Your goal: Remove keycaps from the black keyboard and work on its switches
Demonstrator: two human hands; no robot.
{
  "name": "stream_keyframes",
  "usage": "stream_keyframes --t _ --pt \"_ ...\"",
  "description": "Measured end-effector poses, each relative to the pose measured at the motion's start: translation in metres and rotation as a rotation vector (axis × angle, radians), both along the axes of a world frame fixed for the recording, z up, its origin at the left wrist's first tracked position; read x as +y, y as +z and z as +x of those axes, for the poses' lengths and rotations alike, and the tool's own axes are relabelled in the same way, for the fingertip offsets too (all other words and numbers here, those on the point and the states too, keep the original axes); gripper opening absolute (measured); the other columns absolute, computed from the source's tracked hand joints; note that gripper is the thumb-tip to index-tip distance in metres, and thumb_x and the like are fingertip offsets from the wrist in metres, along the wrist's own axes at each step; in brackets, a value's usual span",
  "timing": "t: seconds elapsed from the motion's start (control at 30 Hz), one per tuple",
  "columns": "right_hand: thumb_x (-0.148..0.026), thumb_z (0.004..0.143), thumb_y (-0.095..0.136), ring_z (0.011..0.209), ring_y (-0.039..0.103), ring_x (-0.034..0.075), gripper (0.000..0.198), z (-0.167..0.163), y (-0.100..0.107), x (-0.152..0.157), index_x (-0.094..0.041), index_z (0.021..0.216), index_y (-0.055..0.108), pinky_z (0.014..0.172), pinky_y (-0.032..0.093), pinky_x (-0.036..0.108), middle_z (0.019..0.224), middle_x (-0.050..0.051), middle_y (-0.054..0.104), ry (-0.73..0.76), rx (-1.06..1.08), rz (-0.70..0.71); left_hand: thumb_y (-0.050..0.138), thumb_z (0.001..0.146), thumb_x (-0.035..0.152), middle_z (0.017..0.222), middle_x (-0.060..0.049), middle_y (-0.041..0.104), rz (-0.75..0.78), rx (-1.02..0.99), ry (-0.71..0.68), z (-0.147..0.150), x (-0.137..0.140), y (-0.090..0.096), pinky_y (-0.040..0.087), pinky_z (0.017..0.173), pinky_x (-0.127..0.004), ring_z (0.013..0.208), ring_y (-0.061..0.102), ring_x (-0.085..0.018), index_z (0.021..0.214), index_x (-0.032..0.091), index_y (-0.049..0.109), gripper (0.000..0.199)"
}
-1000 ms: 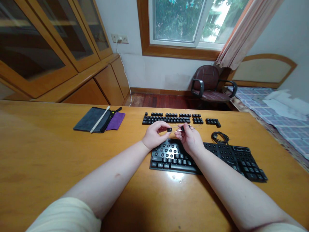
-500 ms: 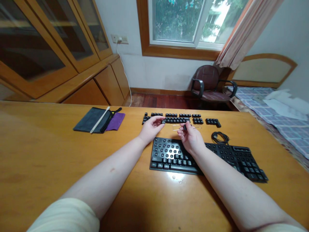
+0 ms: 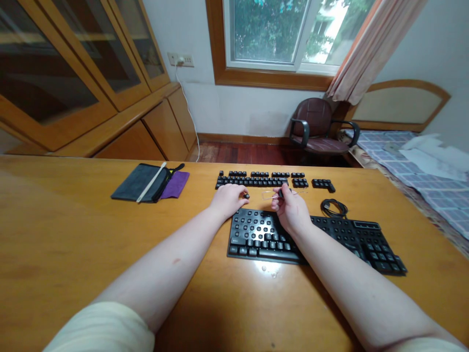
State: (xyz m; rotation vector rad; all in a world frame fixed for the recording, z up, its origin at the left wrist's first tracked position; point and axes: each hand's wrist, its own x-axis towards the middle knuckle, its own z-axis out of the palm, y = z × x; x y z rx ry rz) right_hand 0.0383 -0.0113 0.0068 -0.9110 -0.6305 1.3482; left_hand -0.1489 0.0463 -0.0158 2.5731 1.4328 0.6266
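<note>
Between the thumb and fingers of my left hand (image 3: 229, 199) is a small black keycap (image 3: 246, 196), just above the desk. My right hand (image 3: 292, 210) is closed on a keycap puller (image 3: 268, 195), its dark handle in my fingers and its thin wire loops pointing left. Below both hands lies a black keyboard (image 3: 252, 230); its upper left rows show bare switches, while the lower rows carry keycaps. My right forearm hides part of its middle. Loose keycaps (image 3: 256, 182) stand in rows behind my hands, grouped in blocks.
A coiled black cable (image 3: 334, 209) lies behind the keyboard. To the left rest a dark grey pouch (image 3: 132, 181), a purple cloth (image 3: 176, 184) and a pale flat stick (image 3: 152, 182) across the pouch. Beyond the desk (image 3: 91, 234) is an armchair (image 3: 317, 122).
My left hand has drawn back slightly toward me from the keycap rows, carrying the keycap between its fingers. My right hand stays almost in place with the puller.
</note>
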Motion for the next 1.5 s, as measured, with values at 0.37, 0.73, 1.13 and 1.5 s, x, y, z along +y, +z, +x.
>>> stream_keyframes --t 0.37,0.73,1.13,1.5 --pt "-0.046 0.069 0.070 0.041 0.050 0.006 0.035 0.000 0.000 0.001 -0.013 0.076 0.061 0.039 0.043 0.016 0.055 -0.003 0.056 -0.014 0.004 -0.034 0.072 0.065 0.043 0.084 -0.003 0.068 -0.018 0.043 -0.042 -0.002 0.001 0.004 0.042 0.073 -0.033 0.084 0.060 -0.023 0.081 0.024 0.067 0.025" --pt "-0.045 0.070 0.070 0.041 0.050 0.006 0.034 0.001 -0.004 0.002 -0.013 0.077 0.062 0.038 0.043 0.016 0.055 -0.003 0.056 -0.003 -0.003 -0.018 0.067 0.072 0.033 0.085 -0.001 0.069 -0.019 0.065 -0.174 0.001 0.007 0.005 0.038 0.077 -0.034 0.085 0.058 -0.021 0.084 0.026 0.068 0.014" --pt "-0.044 0.071 0.069 0.042 0.049 0.006 0.032 0.000 -0.004 0.002 -0.013 0.076 0.062 0.038 0.042 0.016 0.056 -0.003 0.056 -0.014 -0.018 -0.020 0.063 0.075 0.027 0.082 -0.006 0.068 0.138 0.200 -0.121 -0.003 0.005 0.013 0.034 0.080 -0.040 0.085 0.056 -0.024 0.077 0.022 0.068 0.007" --pt "-0.047 0.071 0.069 0.041 0.048 0.006 0.035 0.002 -0.004 0.002 -0.013 0.077 0.062 0.038 0.042 0.017 0.056 -0.003 0.054 -0.008 -0.038 -0.022 0.062 0.074 0.041 0.103 -0.003 0.063 -0.014 -0.033 -0.105 -0.021 0.015 0.013 0.035 0.090 -0.039 0.100 0.053 -0.023 0.089 0.025 0.066 0.022"
